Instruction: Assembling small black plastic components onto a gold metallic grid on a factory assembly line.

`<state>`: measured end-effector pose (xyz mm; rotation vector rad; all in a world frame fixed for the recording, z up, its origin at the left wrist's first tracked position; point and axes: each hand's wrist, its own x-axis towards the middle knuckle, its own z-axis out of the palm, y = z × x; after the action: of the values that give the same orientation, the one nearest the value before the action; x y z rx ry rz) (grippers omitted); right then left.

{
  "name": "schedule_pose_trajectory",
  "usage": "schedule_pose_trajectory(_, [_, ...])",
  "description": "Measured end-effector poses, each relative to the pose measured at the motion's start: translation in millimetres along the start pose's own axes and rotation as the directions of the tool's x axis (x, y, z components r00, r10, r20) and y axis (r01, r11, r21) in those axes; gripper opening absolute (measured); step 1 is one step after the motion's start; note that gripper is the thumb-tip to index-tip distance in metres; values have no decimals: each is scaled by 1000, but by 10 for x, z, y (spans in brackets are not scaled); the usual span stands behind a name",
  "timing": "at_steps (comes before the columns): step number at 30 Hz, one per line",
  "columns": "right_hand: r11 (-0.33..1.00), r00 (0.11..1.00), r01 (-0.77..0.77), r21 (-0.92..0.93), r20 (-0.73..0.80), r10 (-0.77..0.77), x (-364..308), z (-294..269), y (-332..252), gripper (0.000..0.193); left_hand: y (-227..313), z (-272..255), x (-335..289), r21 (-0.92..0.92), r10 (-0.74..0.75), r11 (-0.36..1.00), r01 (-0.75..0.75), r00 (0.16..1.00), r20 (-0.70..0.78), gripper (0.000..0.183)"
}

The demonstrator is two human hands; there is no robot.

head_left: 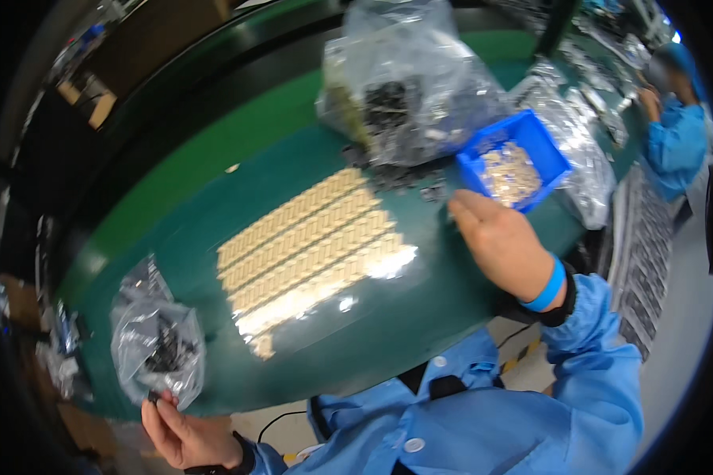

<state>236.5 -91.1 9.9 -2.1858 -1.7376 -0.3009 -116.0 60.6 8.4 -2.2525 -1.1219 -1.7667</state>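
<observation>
My left hand (184, 434) is closed in a pinch on a small black piece (152, 397), at the near edge of a clear plastic bag (127, 344) with black pieces (166, 348) inside. My right hand (503, 245) is closed, thumb and fingers together, just in front of a blue bin (548, 146); anything between its fingertips is too small to make out. Loose cream-coloured pieces (511, 174) lie in the bin. Between my hands, rows of small cream pieces (309, 245) are laid side by side on the green table (356, 356). Small black parts (396, 176) are scattered left of the right hand.
A large clear bag (444, 87) with dark parts inside stands at the far side of the table. Clear plastic wrapping (586, 166) lies beside the blue bin. One pale piece (231, 168) sits alone. A co-worker in blue (677, 142) is at the far right.
</observation>
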Motion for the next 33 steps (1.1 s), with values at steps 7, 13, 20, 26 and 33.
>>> schedule_pose_trajectory(7, [926,985,41,-375,171,26,-85,234,73,30,-361,184,182,370,-43,923,-110,924,381,19])
schedule_pose_trajectory(13, [925,979,78,-372,204,-1,-66,290,33,29,-345,-36,186,291,-177,956,26,843,508,24])
schedule_pose_trajectory(20, [943,992,36,-331,123,5,-156,201,60,5,-403,158,203,270,-183,962,-41,637,749,36])
schedule_pose_trajectory(26, [955,985,172,-240,52,-165,-59,169,87,6,-613,286,110,368,-208,925,-93,687,696,23])
schedule_pose_trajectory(33, [985,986,-77,-157,-156,52,-32,-497,596,11,-710,548,322,405,-189,910,-89,781,596,26])
